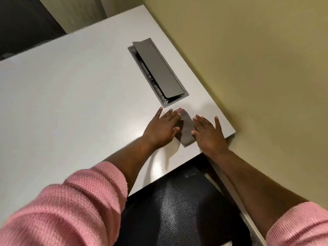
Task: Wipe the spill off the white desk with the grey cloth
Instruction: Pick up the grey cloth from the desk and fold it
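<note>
Pink sleeves (67, 201); hands (160, 129) flat flanking grey cloth (186, 129).

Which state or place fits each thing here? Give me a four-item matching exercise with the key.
Things:
1. grey cloth
2. cable box lid
3. left hand
4. right hand

States or places:
A. propped open over the recess in the white desk
B. flat, nearest the desk's corner by the wall
C. folded, lying between the two hands
D. flat, fingers pointing toward the cable box

Pairs: 1-C, 2-A, 3-D, 4-B
</note>
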A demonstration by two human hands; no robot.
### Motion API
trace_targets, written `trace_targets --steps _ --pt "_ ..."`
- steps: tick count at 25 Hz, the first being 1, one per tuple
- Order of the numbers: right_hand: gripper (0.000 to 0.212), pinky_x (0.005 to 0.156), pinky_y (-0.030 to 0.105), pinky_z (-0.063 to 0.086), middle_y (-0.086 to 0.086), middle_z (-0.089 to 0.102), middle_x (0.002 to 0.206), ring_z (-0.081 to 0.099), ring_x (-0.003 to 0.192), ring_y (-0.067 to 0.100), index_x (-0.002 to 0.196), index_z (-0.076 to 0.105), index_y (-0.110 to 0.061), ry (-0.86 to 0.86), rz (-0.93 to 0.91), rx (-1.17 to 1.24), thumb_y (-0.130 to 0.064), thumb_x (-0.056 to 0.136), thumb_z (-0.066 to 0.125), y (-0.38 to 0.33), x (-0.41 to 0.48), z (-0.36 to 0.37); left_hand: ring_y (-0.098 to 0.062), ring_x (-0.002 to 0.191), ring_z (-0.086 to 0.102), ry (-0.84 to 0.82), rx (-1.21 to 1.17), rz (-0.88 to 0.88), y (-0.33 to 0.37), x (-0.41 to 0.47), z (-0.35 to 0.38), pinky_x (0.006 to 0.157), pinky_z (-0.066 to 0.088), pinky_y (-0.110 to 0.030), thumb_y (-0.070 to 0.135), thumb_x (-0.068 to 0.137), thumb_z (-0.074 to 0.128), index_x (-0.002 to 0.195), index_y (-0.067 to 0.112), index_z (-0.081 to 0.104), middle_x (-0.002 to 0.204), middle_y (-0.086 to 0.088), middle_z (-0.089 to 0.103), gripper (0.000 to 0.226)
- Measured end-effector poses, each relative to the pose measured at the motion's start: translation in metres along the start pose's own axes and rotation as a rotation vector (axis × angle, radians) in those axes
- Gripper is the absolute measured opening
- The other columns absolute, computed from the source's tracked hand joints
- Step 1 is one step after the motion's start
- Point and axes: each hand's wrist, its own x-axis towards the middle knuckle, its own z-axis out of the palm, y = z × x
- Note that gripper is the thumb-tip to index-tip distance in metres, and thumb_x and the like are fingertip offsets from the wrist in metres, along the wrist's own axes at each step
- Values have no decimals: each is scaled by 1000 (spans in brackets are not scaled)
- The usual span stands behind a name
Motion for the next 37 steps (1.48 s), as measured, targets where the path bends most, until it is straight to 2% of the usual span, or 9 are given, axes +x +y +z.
trace_targets --steps 5,10,16,20,25,28,30,33,37 --pt "60 127 52 -11 1 26 173 21 161 22 165 28 -21 -45 -89 11 -19 108 45 1 43 12 -22 145 47 -44 -12 -205 1 34 25 130 10 -49 39 106 47 149 17 50 152 -8 56 48" --pt "66 127 49 -12 -3 28 172 17 162 22 162 36 -24 -91 -204 28 -3 101 45 1 83 14 -22 128 61 50 -32 -294 5 31 40 126 18 -48 36 101 53 128 20 65 130 -1 72 33" --pt "54 127 49 -11 -1 47 162 25 159 24 153 50 -23 -66 -206 96 -10 101 51 2 90 17 -27 111 63 65 -12 -453 6 30 43 114 26 -47 45 101 55 111 20 70 106 -3 75 31" --pt "40 129 48 2 0 67 137 44 148 24 132 66 -24 6 -175 150 -8 97 57 -3 88 19 -27 107 62 63 -89 -505 7 35 42 114 24 -46 39 100 56 98 22 75 98 -3 73 26" --pt "27 125 48 25 4 72 111 64 114 26 114 72 -16 16 -127 270 -4 93 60 -10 77 17 -26 111 61 86 -172 -496 5 25 39 118 22 -49 34 98 59 99 21 76 99 -4 74 21" --pt "25 91 49 54 10 67 115 67 97 34 117 67 -11 -16 -105 483 -1 96 59 -21 58 7 -23 113 61 116 -242 -476 1 5 31 118 20 -49 33 97 61 101 22 74 103 0 74 18" --pt "25 85 46 57 9 64 120 67 99 33 122 64 -12 -12 -109 537 -5 99 59 -31 47 -2 -21 104 65 128 -310 -472 -2 -10 21 117 22 -48 33 97 61 98 23 72 96 4 74 14" --pt "25 91 43 55 3 64 119 63 102 20 122 65 -15 17 -108 579 -7 99 62 -48 39 -20 -18 82 61 175 -451 -486 -10 -31 -3 110 36 -47 34 93 69 97 25 75 90 7 77 11" --pt "30 91 37 57 2 65 115 62 102 16 121 70 -16 63 -168 611 -4 93 68 -83 30 -55 -19 90 69 224 -635 -541 -25 -68 -46 91 52 -38 32 82 81 96 26 79 94 7 79 15"
